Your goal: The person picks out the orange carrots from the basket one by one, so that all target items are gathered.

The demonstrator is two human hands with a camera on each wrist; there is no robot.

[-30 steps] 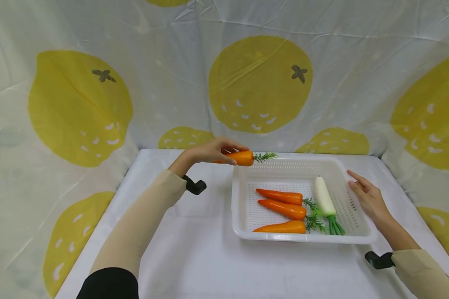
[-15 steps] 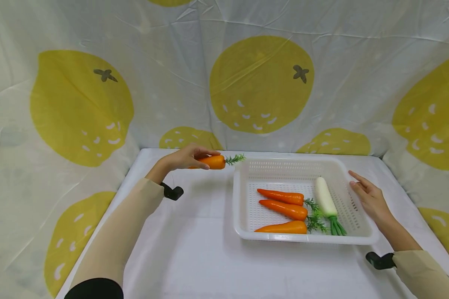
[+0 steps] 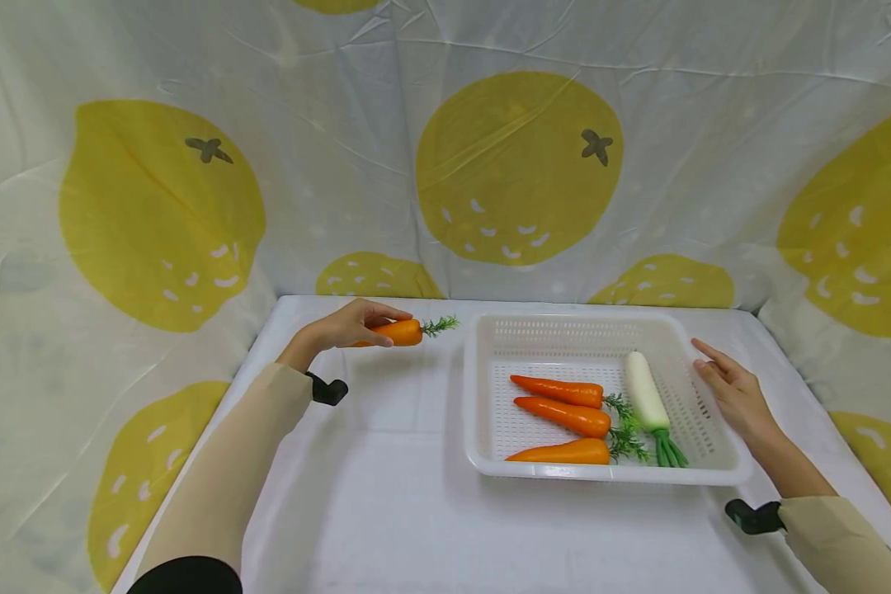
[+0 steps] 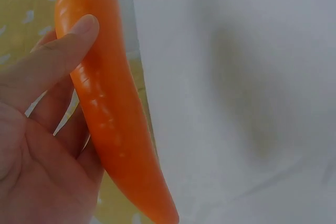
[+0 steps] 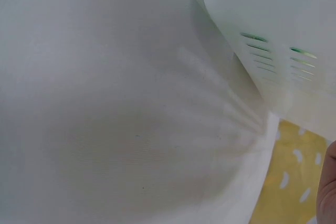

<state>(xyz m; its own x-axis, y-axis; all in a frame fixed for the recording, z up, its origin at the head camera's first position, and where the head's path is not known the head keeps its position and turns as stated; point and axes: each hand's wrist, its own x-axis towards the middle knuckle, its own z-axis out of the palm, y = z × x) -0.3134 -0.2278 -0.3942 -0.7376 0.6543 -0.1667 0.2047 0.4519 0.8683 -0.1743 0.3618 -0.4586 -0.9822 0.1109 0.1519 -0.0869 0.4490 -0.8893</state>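
Note:
In the head view my left hand [image 3: 345, 326] holds an orange carrot [image 3: 401, 332] above the table, left of the basket, with its green top pointing right. Seen from the left wrist, the thumb lies across the thick end of the carrot [image 4: 110, 98], the fingers sit behind it, and its shadow falls on the cloth. My right hand [image 3: 738, 400] rests at the right rim of a white plastic basket [image 3: 612, 472], index finger extended and thumb at the rim. Inside lie three carrots [image 3: 564, 417] and a white radish [image 3: 644, 392] with green stalks.
A white cloth covers the table [image 3: 386, 511]. Behind it and along both sides hangs a pale curtain [image 3: 327, 165] with large yellow lemons. The basket's slotted outer wall [image 5: 273, 61] shows in the right wrist view, close over the white cloth.
My left hand has moved left and down with the carrot, from over the basket's left rim to over the table. The right hand and the basket have stayed put.

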